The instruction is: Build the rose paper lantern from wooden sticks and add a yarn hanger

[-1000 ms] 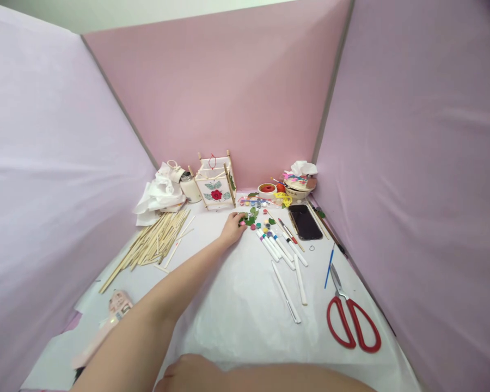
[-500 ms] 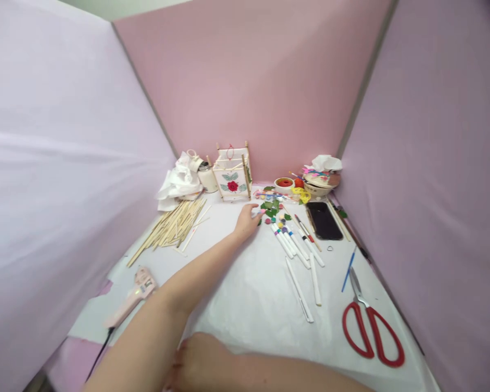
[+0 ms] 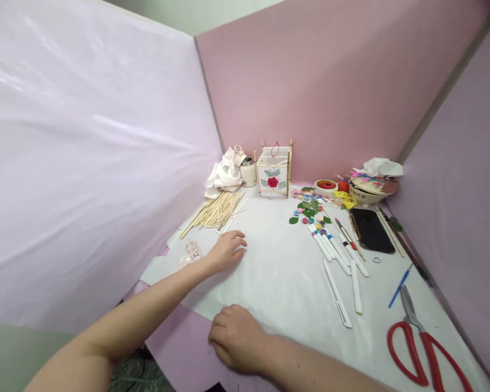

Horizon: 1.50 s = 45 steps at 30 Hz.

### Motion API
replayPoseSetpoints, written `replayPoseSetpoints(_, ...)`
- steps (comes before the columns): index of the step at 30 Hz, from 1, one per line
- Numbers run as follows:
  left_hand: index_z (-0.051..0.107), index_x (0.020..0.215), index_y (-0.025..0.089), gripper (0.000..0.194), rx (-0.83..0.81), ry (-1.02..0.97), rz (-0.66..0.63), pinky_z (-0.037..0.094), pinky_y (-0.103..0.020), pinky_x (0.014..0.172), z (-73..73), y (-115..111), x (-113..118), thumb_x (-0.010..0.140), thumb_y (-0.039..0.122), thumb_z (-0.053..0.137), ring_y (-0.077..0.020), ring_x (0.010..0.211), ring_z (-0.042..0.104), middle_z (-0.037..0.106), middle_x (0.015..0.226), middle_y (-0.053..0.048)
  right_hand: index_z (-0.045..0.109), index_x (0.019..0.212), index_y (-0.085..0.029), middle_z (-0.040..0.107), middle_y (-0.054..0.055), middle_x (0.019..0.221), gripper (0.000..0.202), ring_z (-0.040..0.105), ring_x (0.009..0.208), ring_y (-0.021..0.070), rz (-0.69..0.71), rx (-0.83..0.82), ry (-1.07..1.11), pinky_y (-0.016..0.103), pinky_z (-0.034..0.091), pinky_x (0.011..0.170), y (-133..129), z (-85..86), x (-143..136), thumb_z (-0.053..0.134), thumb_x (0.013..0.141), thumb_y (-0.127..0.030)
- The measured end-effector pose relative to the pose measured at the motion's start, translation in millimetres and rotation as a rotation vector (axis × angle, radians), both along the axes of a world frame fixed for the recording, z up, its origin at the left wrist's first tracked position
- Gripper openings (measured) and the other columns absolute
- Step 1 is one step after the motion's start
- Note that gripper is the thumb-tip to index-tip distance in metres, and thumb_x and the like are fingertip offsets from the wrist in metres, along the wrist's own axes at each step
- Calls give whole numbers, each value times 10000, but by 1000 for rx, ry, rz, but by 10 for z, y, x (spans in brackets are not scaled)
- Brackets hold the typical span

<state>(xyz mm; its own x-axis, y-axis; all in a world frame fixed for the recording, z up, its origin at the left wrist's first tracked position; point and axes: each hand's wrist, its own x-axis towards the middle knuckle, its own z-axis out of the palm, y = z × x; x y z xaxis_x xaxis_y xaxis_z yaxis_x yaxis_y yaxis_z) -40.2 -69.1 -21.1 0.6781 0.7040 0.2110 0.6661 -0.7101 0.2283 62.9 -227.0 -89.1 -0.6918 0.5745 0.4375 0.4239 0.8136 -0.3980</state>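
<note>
My left hand is over the white-covered table, fingers apart and holding nothing. It lies just in front of a pile of thin bamboo sticks and right of a pale pink glue gun, partly behind my forearm. My right hand rests curled at the table's near edge, nothing visible in its fingers. Further right are green leaves, small round coloured pots and several white markers. At the back stands a small lantern-like frame of sticks and white panels, with a red rose on its front.
Red-handled scissors, a blue thin stick and a black phone lie on the right. A bowl with tissue, a red-filled dish, a jar and crumpled white paper line the back.
My left hand has drawn back from the small pots and leaves, leftward and nearer. The view has turned left, and my right hand now shows whole at the table edge.
</note>
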Motion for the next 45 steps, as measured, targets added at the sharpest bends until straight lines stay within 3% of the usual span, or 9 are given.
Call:
replayPoseSetpoints(8,639,1025,167,281,-96,26,577,446,-381,943,385,299,-1226,809,247,478,-247,1066,585,649,1120,-95,577,820,-198,599,13,818,79,488,792,157,31,-78,33,291,352,730,-45,66,28,507,836,-167)
replayPoseSetpoints(12,623,1068,174,326,-184,45,737,488,-318,813,563,160,-1610,809,300,469,-222,945,629,671,1061,-80,587,839,-195,596,20,821,105,490,798,157,36,-102,52,296,356,737,-67,59,16,490,860,-160)
replayPoseSetpoints(15,620,1049,168,352,-247,133,722,477,-316,782,536,-145,-1659,782,371,513,-227,905,630,676,1011,-84,593,848,-189,594,29,826,117,488,798,158,36,-107,63,300,358,732,-76,46,6,483,871,-157)
replayPoseSetpoints(20,559,1165,148,516,-242,161,666,465,-348,816,193,-619,-1591,741,442,577,-277,985,603,642,1081,-130,599,858,-183,589,33,831,119,491,809,156,38,-126,58,302,358,730,-90,57,1,490,866,-136)
replayPoseSetpoints(24,495,1255,143,522,-116,114,672,438,-384,873,-48,-703,-1608,814,421,526,-289,1027,575,629,1083,-134,601,866,-185,591,32,840,136,494,812,153,39,-138,66,304,361,738,-97,74,-4,475,884,-138)
replayPoseSetpoints(28,536,1215,154,436,-54,122,710,431,-398,881,-109,-632,-1749,864,405,470,-290,1037,565,632,1080,-137,596,871,-190,594,30,848,129,497,815,156,41,-144,73,305,361,736,-101,67,-4,484,871,-127)
replayPoseSetpoints(35,534,1224,162,491,4,137,753,415,-411,930,24,-465,-1817,844,470,492,-298,1117,535,597,1193,-135,582,846,-189,590,26,834,110,483,789,157,41,-145,86,308,359,724,-93,15,-19,493,859,-126)
replayPoseSetpoints(42,670,981,159,279,-114,226,809,451,-306,779,450,209,-1605,836,244,447,-246,914,628,700,971,-108,596,855,-191,586,28,832,123,492,804,156,46,-154,96,303,363,725,-80,22,-10,503,850,-110)
replayPoseSetpoints(45,678,969,170,266,-148,244,810,455,-300,753,543,182,-1673,820,244,471,-244,870,639,709,913,-93,594,844,-186,584,29,829,117,495,806,156,48,-158,100,304,365,731,-72,38,1,507,852,-109)
